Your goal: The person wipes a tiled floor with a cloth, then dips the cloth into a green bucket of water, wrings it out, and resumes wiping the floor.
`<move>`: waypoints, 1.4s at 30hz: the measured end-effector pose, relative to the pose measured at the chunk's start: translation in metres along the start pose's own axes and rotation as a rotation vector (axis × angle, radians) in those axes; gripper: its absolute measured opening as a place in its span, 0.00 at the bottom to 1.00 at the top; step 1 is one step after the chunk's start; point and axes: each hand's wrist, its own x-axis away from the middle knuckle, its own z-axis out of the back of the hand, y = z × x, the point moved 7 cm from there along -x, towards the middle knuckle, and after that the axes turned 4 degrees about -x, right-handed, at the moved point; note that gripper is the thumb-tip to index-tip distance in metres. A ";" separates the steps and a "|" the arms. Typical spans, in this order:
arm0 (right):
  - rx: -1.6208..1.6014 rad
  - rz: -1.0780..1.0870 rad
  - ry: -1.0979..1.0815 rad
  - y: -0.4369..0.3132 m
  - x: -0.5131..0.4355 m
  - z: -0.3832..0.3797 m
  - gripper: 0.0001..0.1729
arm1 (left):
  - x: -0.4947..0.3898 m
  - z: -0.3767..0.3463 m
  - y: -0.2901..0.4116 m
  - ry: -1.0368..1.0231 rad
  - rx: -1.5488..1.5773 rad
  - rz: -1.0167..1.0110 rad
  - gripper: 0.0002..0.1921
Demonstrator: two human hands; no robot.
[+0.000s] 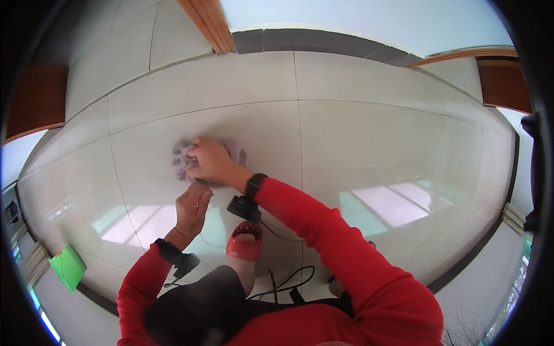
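Observation:
A crumpled pale purple cloth [237, 152] lies on the glossy light floor tiles [368, 142]. My right hand [212, 162] presses down on it, fingers curled into its folds; part of the cloth is hidden beneath the palm. Just nearer to me is my left hand [192, 209], its fingers drawn together with nothing seen in them. It is raised close to the right hand, and I cannot tell whether the two touch. Each wrist carries a black strap with a small black device, the right device [244, 208] and the left device [186, 264].
My foot in a red slipper [244, 242] stands close behind the hands. A black cable [298, 277] loops beside it. Ahead are a dark baseboard [303, 41] and a wooden door frame [212, 26]. A bright green object [68, 268] is at the left. Window light reflects off the tiles.

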 end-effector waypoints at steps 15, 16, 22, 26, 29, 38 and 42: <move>0.876 -0.261 0.466 0.053 0.031 0.233 0.30 | -0.007 -0.013 0.011 -0.013 0.096 0.014 0.06; 0.766 -0.244 0.284 0.050 0.022 0.210 0.31 | -0.007 -0.013 0.012 -0.003 0.069 0.003 0.05; 0.796 0.191 0.153 -0.012 -0.049 0.153 0.27 | -0.005 -0.009 0.011 0.020 0.055 -0.007 0.05; 1.009 0.158 0.090 -0.006 -0.069 0.163 0.29 | -0.005 -0.005 0.009 0.013 0.041 -0.006 0.05; 0.977 0.058 0.047 0.012 -0.047 0.218 0.31 | -0.004 -0.002 0.007 0.017 0.024 -0.014 0.07; 1.100 -0.201 0.252 0.032 0.000 0.276 0.31 | 0.002 -0.002 -0.009 -0.018 0.011 0.095 0.06; 0.880 0.025 0.116 0.010 -0.059 0.177 0.29 | -0.002 -0.003 -0.002 -0.018 0.019 0.058 0.05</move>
